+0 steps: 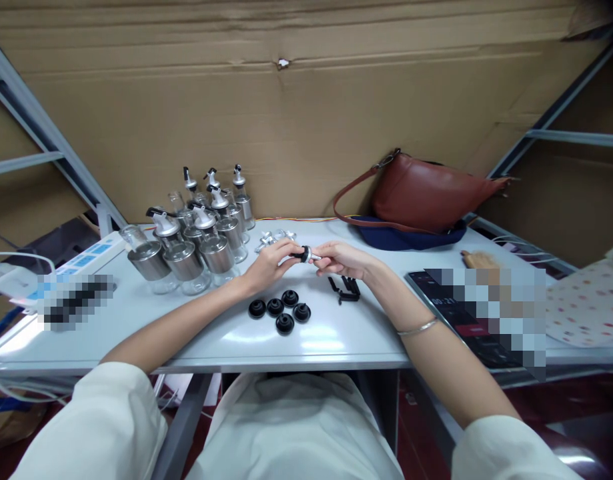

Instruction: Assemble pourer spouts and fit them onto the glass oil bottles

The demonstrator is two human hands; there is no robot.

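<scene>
Over the middle of the table, my left hand and my right hand meet at a bottle pour spout. My left fingers pinch its black end from the left. From the right, my closed right fingers grip its silver end, partly covering it. Black round stoppers, several of them, lie just below my left hand. Black lever-like parts rest on the table under my right hand. Behind my left hand sits a group of silver spout pieces, partly hidden by the fingers.
Glass bottles with steel sleeves, several topped with spouts, stand at the left. A power strip lies beyond them. A brown bag rests on dark blue cloth at back right. A tablet-like screen and brush are at right.
</scene>
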